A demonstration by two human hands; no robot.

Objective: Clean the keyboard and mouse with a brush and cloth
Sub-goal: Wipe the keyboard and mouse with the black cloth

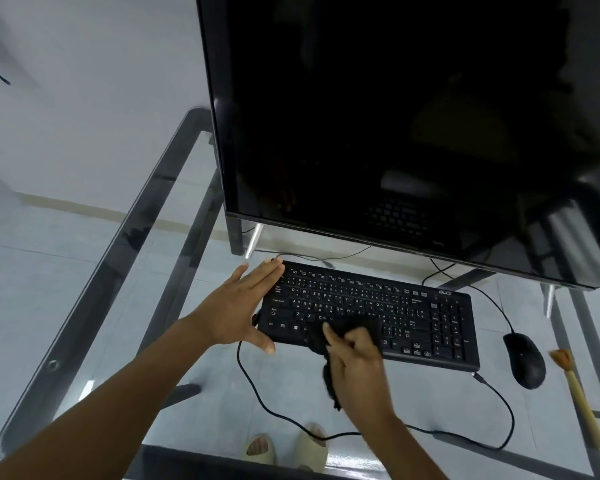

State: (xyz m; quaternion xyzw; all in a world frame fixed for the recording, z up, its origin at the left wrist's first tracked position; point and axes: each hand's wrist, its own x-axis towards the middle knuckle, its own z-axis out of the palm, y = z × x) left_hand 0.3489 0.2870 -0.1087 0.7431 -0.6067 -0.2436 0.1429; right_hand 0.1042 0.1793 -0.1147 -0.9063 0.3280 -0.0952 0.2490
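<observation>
Bracing the flat black corded keyboard (371, 317) comes first, at the left: the left hand (238, 311) lies with its fingers straight and spread, palm against the keyboard's left end, fingertips near the top corner and thumb at the front edge. It grips nothing; it only presses so that the board does not slide on the clear glass desk with its grey frame (94, 271).

Next to the right, the right hand (352, 355) has its fingers curled round a bunched black cloth (326, 344), pressing it on the lower key rows about the space bar, with a loose tail of cloth hanging off the front edge towards the person. The step in hand looks like wiping the keys. To do it well, I would judge, the cloth should travel along each row in one direction, away from the bracing hand, with light pressure so the caps are not caught, and the hanging tail should be gathered up so it does not drag on the thin black cable (257, 393) looping over the glass.

Above stands the large dark monitor (395, 133), switched off.

Further right, the black mouse (523, 365) lies just beside the keyboard's right end, untouched. Beyond it lies the pale-handled brush with tan bristles (579, 396), on the glass near the desk's right edge, held by neither hand.
</observation>
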